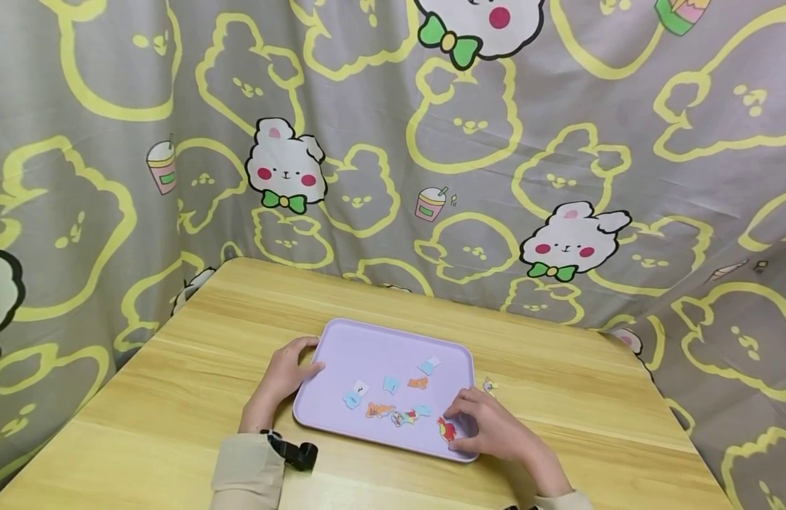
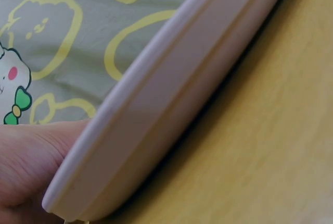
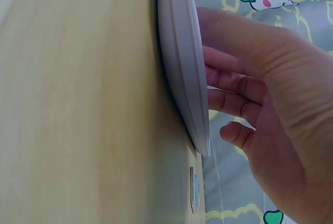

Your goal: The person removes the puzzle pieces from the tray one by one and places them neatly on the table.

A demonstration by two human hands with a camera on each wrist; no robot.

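My left hand [image 1: 285,372] grips the left rim of a lilac tray [image 1: 354,350], its thumb over the edge. In the left wrist view part of that hand shows behind the tray's side [image 2: 151,94]; its fingertips are hidden. At the tray's near right corner, my right hand [image 1: 495,425] pinches a small red and yellow cutout [image 1: 446,429] between thumb and fingers, close over the tray. Several other cutouts lie on the tray: an orange one [image 1: 380,410], a multicoloured one [image 1: 404,418], a second orange one [image 1: 418,383] and pale blue ones, including one [image 1: 390,384] mid-tray.
The tray sits on a wooden table [image 1: 239,319]. Just past its right rim a small yellowish cutout [image 1: 490,384] lies on the wood. A grey curtain [image 1: 367,106] with cartoon rabbits hangs along the table's back and sides. A black camera [image 1: 298,455] is strapped to my left wrist.
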